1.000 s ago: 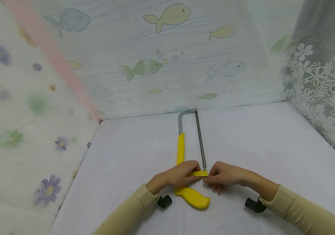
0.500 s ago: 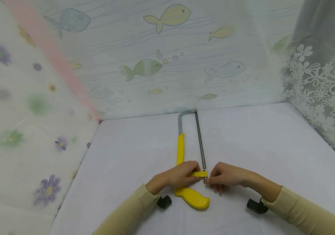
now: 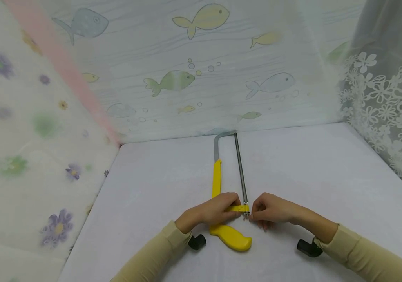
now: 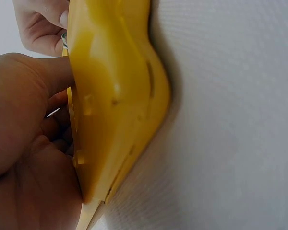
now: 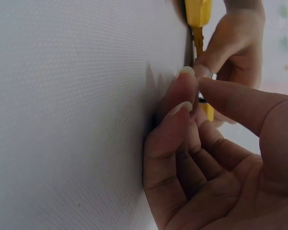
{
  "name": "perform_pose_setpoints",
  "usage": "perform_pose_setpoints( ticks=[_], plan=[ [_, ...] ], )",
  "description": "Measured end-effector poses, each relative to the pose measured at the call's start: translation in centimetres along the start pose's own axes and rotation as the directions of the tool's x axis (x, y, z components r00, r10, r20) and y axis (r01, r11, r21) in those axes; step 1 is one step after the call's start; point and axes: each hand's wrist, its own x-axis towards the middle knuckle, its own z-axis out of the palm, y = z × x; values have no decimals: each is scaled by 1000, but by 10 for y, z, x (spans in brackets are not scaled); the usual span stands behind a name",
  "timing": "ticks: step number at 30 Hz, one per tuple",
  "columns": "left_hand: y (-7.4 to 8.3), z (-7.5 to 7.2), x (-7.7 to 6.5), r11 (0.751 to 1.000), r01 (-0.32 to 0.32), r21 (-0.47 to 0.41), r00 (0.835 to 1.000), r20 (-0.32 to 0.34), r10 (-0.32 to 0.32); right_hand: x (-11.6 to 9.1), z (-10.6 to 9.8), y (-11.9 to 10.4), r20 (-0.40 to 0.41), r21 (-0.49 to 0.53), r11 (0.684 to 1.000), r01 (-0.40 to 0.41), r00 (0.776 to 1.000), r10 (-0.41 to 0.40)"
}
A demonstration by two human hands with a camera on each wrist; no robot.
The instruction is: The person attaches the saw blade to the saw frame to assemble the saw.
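A hacksaw with a yellow frame [image 3: 216, 178] lies flat on the white table, its dark blade [image 3: 241, 168] on the right side. My left hand [image 3: 218, 207] grips the yellow frame near the handle [image 3: 234, 238], fingers curled around the short arm that leads to the blade's near end. At that end sits a small metal wing nut [image 3: 246, 215]. My right hand [image 3: 273, 207] is at the nut, with thumb and index fingertips together at its right side. In the right wrist view the right hand's fingers [image 5: 173, 129] are curled and mostly hide the nut.
The white table surface [image 3: 310, 168] extends around the saw. A fish-patterned curtain [image 3: 201, 51] hangs at the back, touching close to the saw's far end. Flowered cloth [image 3: 31, 156] stands at the left, lace [image 3: 398, 98] at the right.
The right hand's fingertips have shifted slightly right, and more of the wing nut now shows. My left hand and the hacksaw have stayed in place.
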Motion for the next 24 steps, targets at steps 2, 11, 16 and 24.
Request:
perform_pose_setpoints(
  ticks=[2,11,16,24],
  plan=[
    [-1,0,1,1000,-1,2,1000,-3,1,0,0,0,-7,-10,1000,5,1000,-5],
    [-1,1,0,1000,1,-3,1000,-4,-1,1,1,-1,22,-4,1000,23,999,-23],
    [-2,1,0,1000,1,-5,1000,-5,-1,3,3,-1,40,31,999,14,999,-16],
    [-1,1,-1,1000,10,-16,1000,3,-9,5,6,-4,32,33,999,-16,999,15]
  ],
)
